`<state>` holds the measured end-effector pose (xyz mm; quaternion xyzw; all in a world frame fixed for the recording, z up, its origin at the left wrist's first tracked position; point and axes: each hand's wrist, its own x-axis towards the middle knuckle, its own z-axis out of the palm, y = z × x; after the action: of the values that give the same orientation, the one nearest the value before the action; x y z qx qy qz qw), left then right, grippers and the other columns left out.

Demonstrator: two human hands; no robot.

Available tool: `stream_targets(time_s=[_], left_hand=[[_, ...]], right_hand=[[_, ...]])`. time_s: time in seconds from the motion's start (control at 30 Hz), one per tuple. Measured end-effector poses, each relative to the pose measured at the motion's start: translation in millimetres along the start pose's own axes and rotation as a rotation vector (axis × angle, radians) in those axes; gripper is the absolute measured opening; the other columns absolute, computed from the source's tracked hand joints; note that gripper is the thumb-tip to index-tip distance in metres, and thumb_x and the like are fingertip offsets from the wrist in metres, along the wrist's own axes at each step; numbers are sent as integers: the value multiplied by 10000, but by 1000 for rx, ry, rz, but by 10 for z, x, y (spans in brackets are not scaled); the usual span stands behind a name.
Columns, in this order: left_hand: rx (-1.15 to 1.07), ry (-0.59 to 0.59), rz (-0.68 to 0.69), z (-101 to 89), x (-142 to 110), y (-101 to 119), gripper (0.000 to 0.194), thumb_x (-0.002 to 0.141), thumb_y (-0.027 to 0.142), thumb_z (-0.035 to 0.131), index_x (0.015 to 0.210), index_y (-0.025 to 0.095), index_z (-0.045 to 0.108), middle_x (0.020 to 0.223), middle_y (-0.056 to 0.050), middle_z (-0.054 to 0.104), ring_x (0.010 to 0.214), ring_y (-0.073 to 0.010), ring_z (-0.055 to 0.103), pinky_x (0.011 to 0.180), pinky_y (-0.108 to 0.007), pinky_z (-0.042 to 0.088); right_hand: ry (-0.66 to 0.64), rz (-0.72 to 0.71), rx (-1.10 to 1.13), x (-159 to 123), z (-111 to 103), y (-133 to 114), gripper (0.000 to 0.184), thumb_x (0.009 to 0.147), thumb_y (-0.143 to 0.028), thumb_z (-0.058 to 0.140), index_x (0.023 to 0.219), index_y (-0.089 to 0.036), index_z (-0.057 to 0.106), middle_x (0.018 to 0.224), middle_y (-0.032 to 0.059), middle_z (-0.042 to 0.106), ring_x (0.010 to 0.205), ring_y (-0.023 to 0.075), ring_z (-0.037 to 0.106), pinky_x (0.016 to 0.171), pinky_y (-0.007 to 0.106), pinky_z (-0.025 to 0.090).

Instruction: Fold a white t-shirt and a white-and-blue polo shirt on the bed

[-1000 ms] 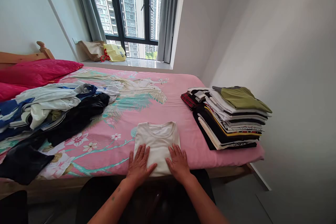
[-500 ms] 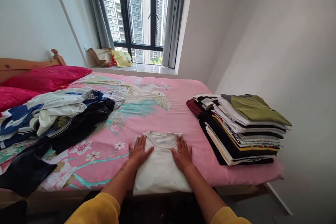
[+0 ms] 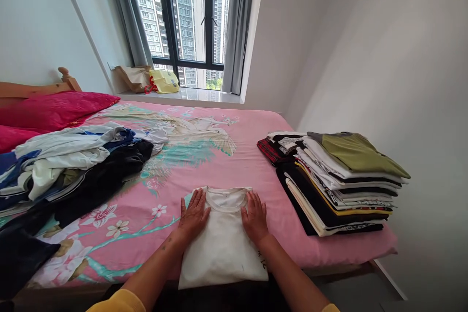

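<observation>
Grip on both sides is relaxed and flat: the left hand (image 3: 193, 213) presses with spread fingers on the white shirt (image 3: 223, 248) to the left of its collar (image 3: 225, 208), and the right hand (image 3: 255, 217) does the same to the right. The shirt lies folded on the bed (image 3: 248, 161), its lower end at the bed's near edge. A small mark shows inside the collar, too tiny to read. Dark characters (image 3: 262, 259) run along the shirt's lower right side, partly hidden by the right forearm and not legible. Yellow sleeves (image 3: 119, 303) show nearer than the shirt.

To the right of the shirt stands a stack of folded clothes (image 3: 340, 195), an olive top (image 3: 360, 153) uppermost; some layers carry black-and-white print that cannot be made out. To the left of the shirt sprawls a loose heap of clothes (image 3: 73, 156), white, blue and black, with red pillows (image 3: 66, 108) behind. Well beyond the shirt, beneath the window (image 3: 192, 5), sit a brown paper bag (image 3: 133, 79) and a yellow bag (image 3: 163, 81) with blurred lettering.
</observation>
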<state>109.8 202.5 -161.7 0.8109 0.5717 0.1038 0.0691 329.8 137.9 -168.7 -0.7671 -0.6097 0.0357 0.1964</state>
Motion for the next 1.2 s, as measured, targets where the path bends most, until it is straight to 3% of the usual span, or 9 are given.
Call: stream_targets(time_s=[0.1,0.2,0.37,0.47,0.6,0.73,0.9,1.1,1.2], left_hand=[[-22,-89,-66,40,131,23,629,877,476,295,1435,189,248,1517,-80,205,1402,-254,145,1084,-609,-12],[-33,-117,-121,97,245,23,696,859,562,268,1442,184,218,1526,-74,162,1408,-255,110,1075,-625,-18],[-18,-46,-117,203,242,9,693,863,565,271,1449,200,202,1526,-70,173,1411,-246,93,1092,-586,-49],[-48,-57,-123,170,215,0,675,875,548,254,1452,206,187,1531,-64,152,1413,-233,86,1091,-585,-56],[-133,-146,-163,-18,201,-16,686,878,543,248,1458,194,140,1543,-56,64,1417,-218,43,1096,-578,-30],[-169,-122,-253,-142,17,126,658,895,516,213,1458,182,139,1544,-62,16,1417,-240,0,1088,-598,50],[-22,-77,165,-24,-614,255,664,868,545,330,1445,245,201,1531,-39,142,1414,-228,70,1080,-547,-141],[35,-83,137,-58,-1168,-395,746,801,604,433,1431,249,250,1509,-62,232,1400,-254,154,1109,-513,-69],[1,-72,61,-90,-1329,-530,664,843,570,373,1413,237,303,1491,-58,285,1383,-239,217,1117,-516,-17]], right_hand=[[-124,-26,-32,250,18,-48,622,910,-479,216,1449,-170,194,1518,32,161,1400,184,12,1105,506,-28],[-270,42,-28,448,150,-43,743,872,-616,170,1461,-165,131,1530,31,82,1398,202,-56,1081,538,-91],[-253,61,-36,471,328,21,777,851,-662,140,1467,-191,91,1534,11,30,1388,188,-114,1075,520,-115],[-262,59,-30,451,259,16,760,856,-653,139,1467,-202,92,1535,6,28,1385,182,-129,1081,509,-105],[-341,124,58,441,-11,-69,799,830,-681,212,1466,-233,33,1534,-16,-28,1389,210,-121,1082,549,-46],[-334,139,85,160,-178,-213,850,819,-692,235,1462,-206,-37,1527,12,-101,1384,224,-151,1075,575,-1],[-301,-16,-28,-453,-62,-233,811,843,-649,270,1467,-179,51,1534,49,-23,1392,213,-123,1079,533,-88],[-219,24,-42,-886,-87,204,867,802,-665,378,1460,-152,143,1527,91,89,1401,257,1,1103,510,-30],[-104,25,44,-1131,-73,423,862,798,-648,414,1435,-101,220,1492,128,221,1388,260,116,1123,478,46]])
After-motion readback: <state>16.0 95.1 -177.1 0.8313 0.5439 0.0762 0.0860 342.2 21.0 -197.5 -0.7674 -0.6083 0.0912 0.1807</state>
